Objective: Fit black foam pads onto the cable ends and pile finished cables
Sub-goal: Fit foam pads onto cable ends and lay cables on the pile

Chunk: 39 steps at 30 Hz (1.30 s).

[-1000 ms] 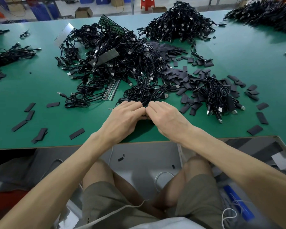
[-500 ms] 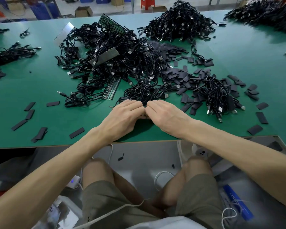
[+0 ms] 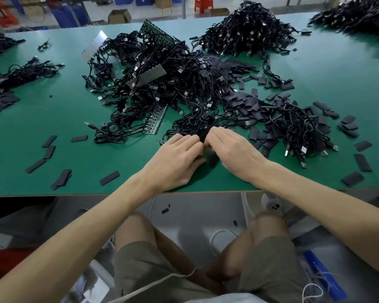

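— Whereabouts, the foam pad point(image 3: 202, 136)?
— Pinched between both hands, low over the green table point(image 3: 53, 101), at the near fringe of the cable tangle point(image 3: 173, 84).
— And the hands?
— Left hand point(image 3: 177, 159) and right hand point(image 3: 234, 153) knuckle to knuckle, fingers curled in on the pad. Cable end hidden underneath; cannot tell how far in.
— Handling?
— Probably light, soft, easily crushed. Best held by the long edges, with the plug gripped at its stiff shell, not the limp cord.
— Around it?
— Loose pads point(image 3: 247, 103) scattered right, heaped pile point(image 3: 249, 29) beyond.
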Motion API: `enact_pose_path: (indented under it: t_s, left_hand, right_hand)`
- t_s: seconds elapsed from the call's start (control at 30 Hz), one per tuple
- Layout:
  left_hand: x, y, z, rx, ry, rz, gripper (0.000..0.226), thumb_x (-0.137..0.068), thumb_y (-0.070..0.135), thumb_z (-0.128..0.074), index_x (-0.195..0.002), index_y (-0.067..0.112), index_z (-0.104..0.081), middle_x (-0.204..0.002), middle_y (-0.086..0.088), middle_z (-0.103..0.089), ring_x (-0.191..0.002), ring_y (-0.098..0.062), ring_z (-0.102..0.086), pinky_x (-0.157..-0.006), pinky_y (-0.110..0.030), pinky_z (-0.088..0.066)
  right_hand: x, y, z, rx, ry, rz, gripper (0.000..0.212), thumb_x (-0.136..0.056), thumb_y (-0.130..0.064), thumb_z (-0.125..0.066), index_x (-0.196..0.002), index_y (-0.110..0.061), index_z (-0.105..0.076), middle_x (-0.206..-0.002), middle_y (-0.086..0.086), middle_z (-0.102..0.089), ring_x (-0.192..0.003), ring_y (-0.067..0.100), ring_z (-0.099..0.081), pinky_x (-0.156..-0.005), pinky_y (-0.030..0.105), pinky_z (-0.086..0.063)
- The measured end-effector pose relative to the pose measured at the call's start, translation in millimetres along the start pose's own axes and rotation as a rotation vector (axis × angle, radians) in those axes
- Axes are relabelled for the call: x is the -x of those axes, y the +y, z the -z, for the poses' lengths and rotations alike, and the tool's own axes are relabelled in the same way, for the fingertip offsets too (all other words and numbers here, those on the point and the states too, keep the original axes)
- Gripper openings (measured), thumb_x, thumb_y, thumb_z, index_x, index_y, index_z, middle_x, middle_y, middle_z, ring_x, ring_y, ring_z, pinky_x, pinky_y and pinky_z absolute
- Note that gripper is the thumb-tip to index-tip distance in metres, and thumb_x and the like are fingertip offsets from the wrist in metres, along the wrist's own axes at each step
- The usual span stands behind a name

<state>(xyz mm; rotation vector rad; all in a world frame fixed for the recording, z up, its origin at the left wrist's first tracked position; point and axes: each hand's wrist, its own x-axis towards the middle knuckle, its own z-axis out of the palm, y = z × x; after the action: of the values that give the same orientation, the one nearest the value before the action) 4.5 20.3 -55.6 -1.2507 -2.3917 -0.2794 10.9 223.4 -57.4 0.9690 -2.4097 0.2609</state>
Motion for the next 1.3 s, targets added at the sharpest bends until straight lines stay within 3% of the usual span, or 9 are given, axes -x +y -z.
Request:
enact_pose_path:
  t_s: [0.07, 0.13, 0.23, 0.37, 0.5, 0.6, 0.83, 1.07, 1.3]
  left_hand:
    - [0, -1, 0, 0.004, 0.005, 0.045, 0.022, -0.1, 0.027, -0.057, -0.089, 0.009, -0.056, -0.088, -0.003, -0.054, -0.082, -0.022, -0.052, -0.08, -0.035, -0.045]
    - [0, -2, 0, 0.002, 0.015, 0.108, 0.021, -0.1, 0.028, -0.058, -0.091, 0.01, -0.057, -0.091, -0.002, -0.057, -0.086, -0.023, -0.055, -0.082, -0.036, -0.046]
    - [2, -2, -1, 0.001, 0.023, 0.185, 0.013, -0.098, 0.02, -0.058, -0.095, 0.008, -0.059, -0.094, -0.004, -0.059, -0.088, -0.026, -0.057, -0.082, -0.041, -0.047]
    - [3, -3, -4, -0.017, 0.046, 0.236, 0.007, -0.098, 0.012, -0.06, -0.099, 0.005, -0.061, -0.097, -0.008, -0.059, -0.089, -0.028, -0.058, -0.081, -0.045, -0.048]
    - [5, -6, -7, -0.02, 0.057, 0.286, 0.007, -0.098, 0.007, -0.06, -0.104, 0.005, -0.062, -0.101, -0.009, -0.059, -0.093, -0.029, -0.058, -0.083, -0.044, -0.047]
    - [6, -9, -9, -0.012, 0.023, 0.314, 0.02, -0.095, -0.003, -0.058, -0.112, 0.006, -0.063, -0.11, -0.008, -0.06, -0.102, -0.029, -0.057, -0.088, -0.042, -0.045]
    - [8, -16, -14, -0.04, -0.022, 0.381, 0.033, -0.093, -0.008, -0.055, -0.117, 0.011, -0.066, -0.124, -0.003, -0.06, -0.116, -0.025, -0.055, -0.101, -0.037, -0.036]
    - [2, -22, -19, -0.015, -0.004, 0.49, 0.03, -0.099, -0.003, -0.053, -0.122, 0.01, -0.067, -0.128, -0.002, -0.061, -0.116, -0.025, -0.058, -0.101, -0.034, -0.038]
    - [-7, -28, -20, 0.024, 0.001, 0.57, 0.025, -0.106, 0.009, -0.048, -0.12, 0.009, -0.068, -0.127, -0.003, -0.063, -0.112, -0.029, -0.06, -0.098, -0.04, -0.045]
  right_hand:
    - [1, 1, 0, -0.062, 0.014, -0.058, 0.017, -0.088, 0.018, -0.056, -0.095, 0.003, -0.061, -0.09, 0.016, -0.059, -0.078, 0.031, -0.056, -0.073, 0.039, -0.05]
    - [3, 3, -1, -0.112, 0.053, -0.1, 0.003, -0.097, 0.005, -0.061, -0.098, 0.004, -0.062, -0.092, 0.015, -0.06, -0.082, 0.028, -0.058, -0.078, 0.035, -0.049]
    - [4, 4, -1, -0.154, 0.104, -0.164, 0.007, -0.101, -0.003, -0.057, -0.101, 0.004, -0.061, -0.096, 0.014, -0.059, -0.086, 0.027, -0.058, -0.082, 0.035, -0.051]
    - [7, 4, -4, -0.235, 0.143, -0.271, 0.009, -0.104, -0.005, -0.053, -0.108, 0.003, -0.056, -0.1, 0.012, -0.06, -0.083, 0.025, -0.062, -0.076, 0.038, -0.055]
    - [8, 4, -6, -0.379, 0.135, -0.394, 0.011, -0.108, -0.015, -0.045, -0.115, -0.009, -0.05, -0.1, 0.007, -0.066, -0.09, 0.017, -0.069, -0.074, 0.038, -0.056]
    - [8, 4, -8, -0.416, 0.126, -0.418, 0.007, -0.108, -0.016, -0.044, -0.114, -0.015, -0.047, -0.099, 0.002, -0.064, -0.09, 0.008, -0.067, -0.075, 0.031, -0.054]
    - [8, 3, -7, -0.389, 0.143, -0.42, 0.01, -0.106, -0.012, -0.047, -0.115, -0.008, -0.051, -0.097, 0.0, -0.06, -0.082, 0.022, -0.064, -0.078, 0.04, -0.054]
    - [8, 8, -10, -0.361, 0.219, -0.428, 0.012, -0.106, -0.009, -0.046, -0.116, -0.007, -0.053, -0.102, -0.002, -0.054, -0.075, 0.006, -0.047, -0.069, 0.013, -0.039]
    - [9, 19, -9, -0.449, 0.477, -0.621, 0.011, -0.105, -0.012, -0.045, -0.114, -0.016, -0.049, -0.093, -0.002, -0.058, -0.074, 0.012, -0.055, -0.062, 0.024, -0.046]
